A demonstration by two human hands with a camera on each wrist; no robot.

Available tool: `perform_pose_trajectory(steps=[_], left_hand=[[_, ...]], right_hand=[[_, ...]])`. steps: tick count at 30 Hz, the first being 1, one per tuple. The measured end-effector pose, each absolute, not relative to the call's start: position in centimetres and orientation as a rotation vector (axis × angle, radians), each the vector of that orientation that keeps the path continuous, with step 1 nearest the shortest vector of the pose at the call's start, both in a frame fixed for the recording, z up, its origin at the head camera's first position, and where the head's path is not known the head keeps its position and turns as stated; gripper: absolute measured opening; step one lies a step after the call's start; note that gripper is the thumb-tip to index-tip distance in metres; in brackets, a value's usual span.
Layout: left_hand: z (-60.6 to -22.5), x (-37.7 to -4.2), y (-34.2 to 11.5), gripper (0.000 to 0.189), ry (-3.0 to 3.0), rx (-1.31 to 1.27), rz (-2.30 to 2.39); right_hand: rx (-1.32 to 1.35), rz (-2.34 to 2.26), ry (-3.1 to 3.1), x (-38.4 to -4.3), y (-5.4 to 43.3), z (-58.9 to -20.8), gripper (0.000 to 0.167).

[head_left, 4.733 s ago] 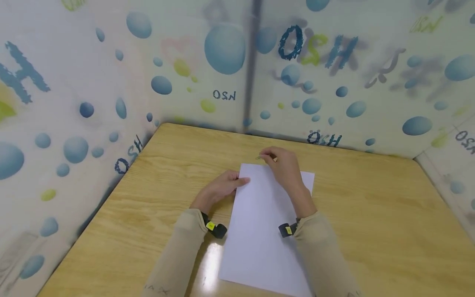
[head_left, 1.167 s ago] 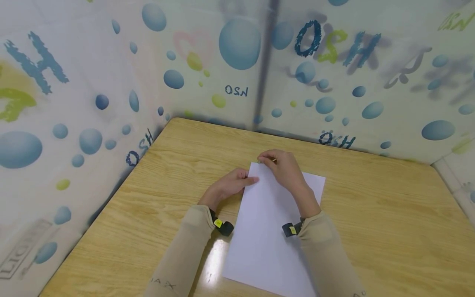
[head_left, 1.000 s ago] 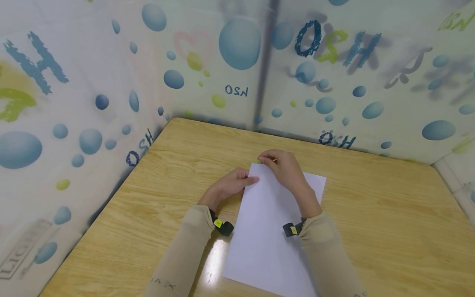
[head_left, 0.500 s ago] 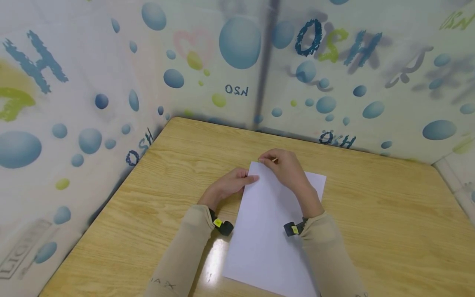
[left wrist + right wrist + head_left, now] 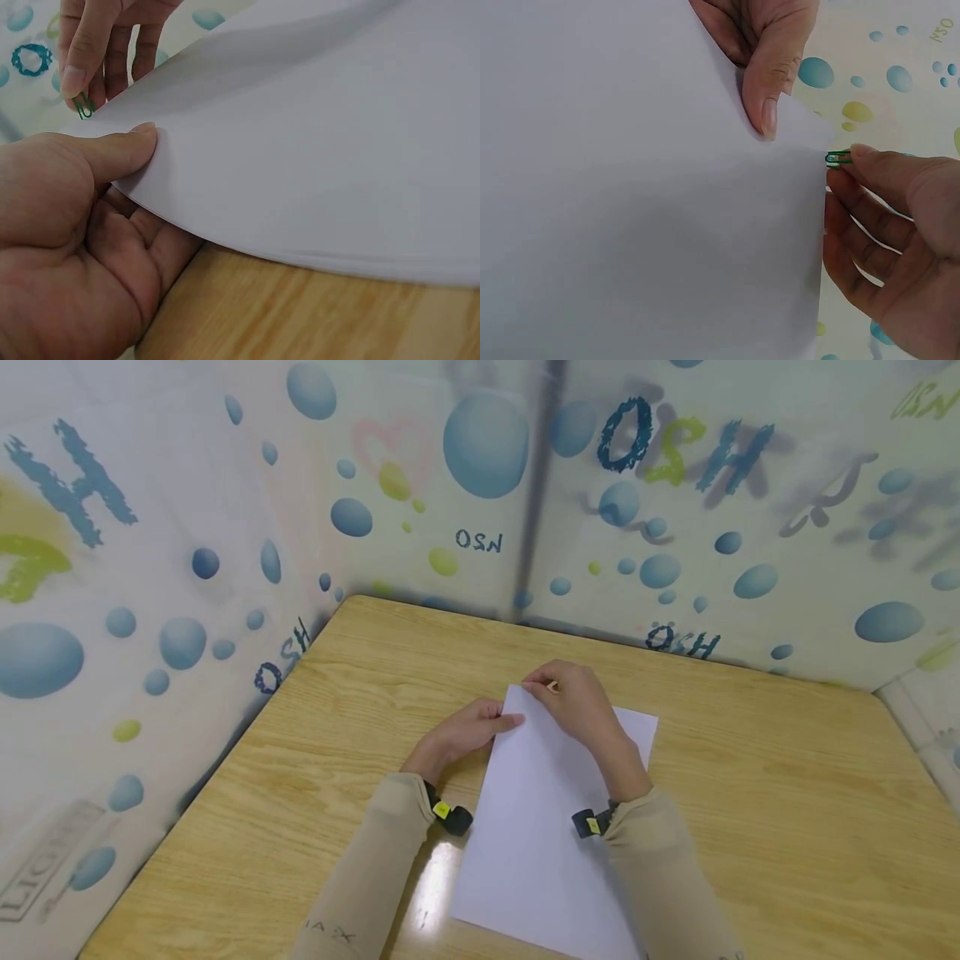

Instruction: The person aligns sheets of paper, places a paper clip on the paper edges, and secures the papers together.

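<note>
White sheets of paper lie on the table, their far left corner lifted a little. My left hand grips that corner's left edge, thumb on top and fingers beneath. At the far edge, my right hand pinches a small green paper clip between thumb and forefinger. In the right wrist view the clip's looped end sits right at the paper's edge, near the corner. The left wrist view also shows the green clip at the edge, just beyond my left thumb.
The wooden table extends on both sides of the paper. Walls with a printed bubble pattern stand behind it and to the left. Each wrist wears a black camera on a strap.
Earlier the right hand held the clip beyond the far edge; it has since come down to the paper's edge near the corner. The left hand keeps its grip on the paper.
</note>
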State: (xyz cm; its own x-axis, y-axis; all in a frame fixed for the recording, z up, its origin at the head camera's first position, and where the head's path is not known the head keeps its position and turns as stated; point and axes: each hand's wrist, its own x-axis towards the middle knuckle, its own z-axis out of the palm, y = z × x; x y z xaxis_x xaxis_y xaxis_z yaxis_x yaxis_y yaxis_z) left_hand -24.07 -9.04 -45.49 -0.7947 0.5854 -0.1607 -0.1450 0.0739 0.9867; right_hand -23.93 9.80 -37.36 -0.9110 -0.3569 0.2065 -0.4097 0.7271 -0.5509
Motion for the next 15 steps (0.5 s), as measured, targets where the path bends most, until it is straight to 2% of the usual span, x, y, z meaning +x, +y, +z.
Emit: perform_pose_trajectory(steps=[6,15], left_hand=[[-45.36,-23.99,-9.03,0.028,1.870,0.420,1.753],[-45.40,-24.03,-9.09,0.027,1.841,0.420,1.762]], right_hand=[[0.669,0.630,-2.825,-23.70,9.13,-37.53,0.018],[0.696,0.655,-2.799,-23.65,9.14,-37.40,0.016]])
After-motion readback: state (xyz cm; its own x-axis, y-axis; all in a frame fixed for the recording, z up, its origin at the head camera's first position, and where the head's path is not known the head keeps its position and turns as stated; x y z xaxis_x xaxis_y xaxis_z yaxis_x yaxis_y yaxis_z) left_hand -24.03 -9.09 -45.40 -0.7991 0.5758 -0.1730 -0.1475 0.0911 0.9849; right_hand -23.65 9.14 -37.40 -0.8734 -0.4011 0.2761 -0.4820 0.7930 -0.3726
